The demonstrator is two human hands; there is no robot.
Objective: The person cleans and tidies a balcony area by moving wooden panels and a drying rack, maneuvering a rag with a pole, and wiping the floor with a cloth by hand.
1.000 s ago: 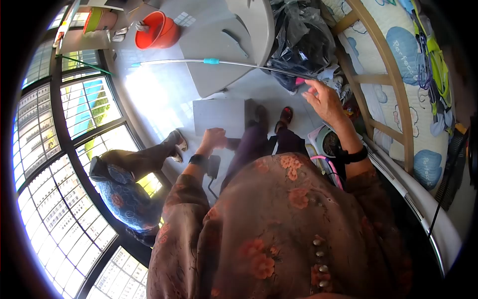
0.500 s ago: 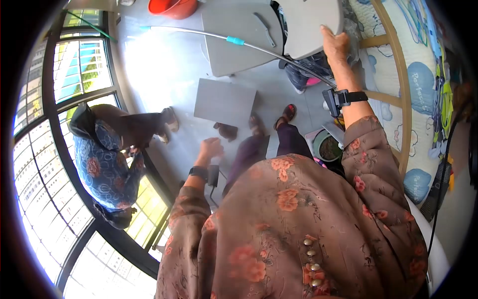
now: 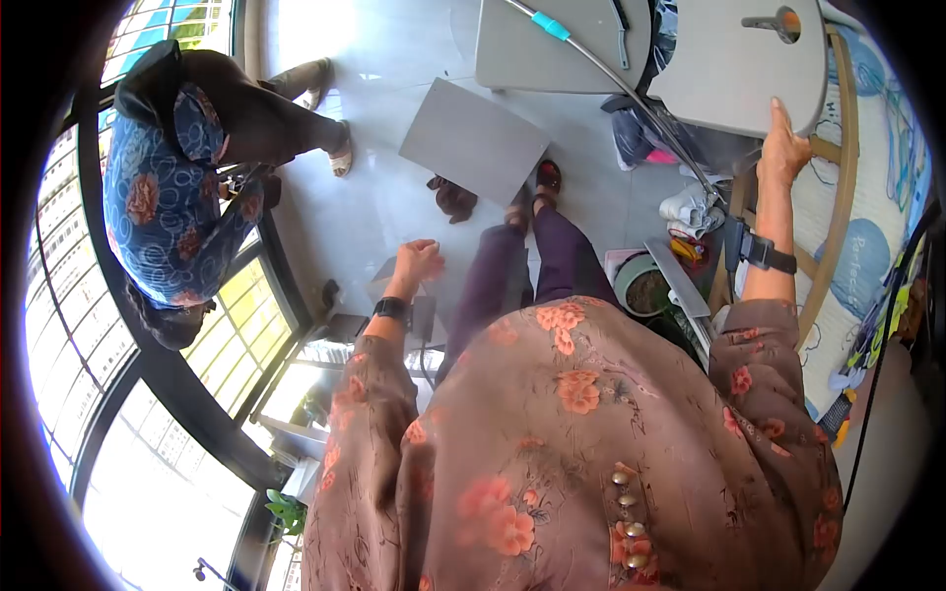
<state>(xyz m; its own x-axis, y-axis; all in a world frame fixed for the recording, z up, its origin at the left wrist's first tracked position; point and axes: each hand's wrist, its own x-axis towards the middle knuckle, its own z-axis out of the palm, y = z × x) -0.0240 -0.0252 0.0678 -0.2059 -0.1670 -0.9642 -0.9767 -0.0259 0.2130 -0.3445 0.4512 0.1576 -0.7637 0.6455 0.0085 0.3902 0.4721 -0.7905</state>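
Note:
My right hand [image 3: 784, 156] reaches out at the right, at the lower edge of a grey panel [image 3: 744, 64] that has a cut-out slot. One finger lies along the panel's edge; the thumb side is hard to make out. My left hand [image 3: 419, 260] hangs in front of my left hip with its fingers curled, and nothing shows in it. Beyond it a grey box [image 3: 475, 140] stands on the floor beside a brown object [image 3: 452, 200]. A pole [image 3: 551, 27] with a turquoise joint slants from the top across a second grey panel [image 3: 547, 59].
Another person [image 3: 187, 182] in a blue patterned top bends by the windows at the left. At the right are a wooden frame [image 3: 841, 187], white shoes [image 3: 692, 208] and a round pot [image 3: 646, 286]. A plant [image 3: 287, 512] is at the lower left.
My right hand has gone from hanging free near the pole to the slotted panel's edge, farther right. The view has turned, and the red bucket has left it. My left hand stays curled.

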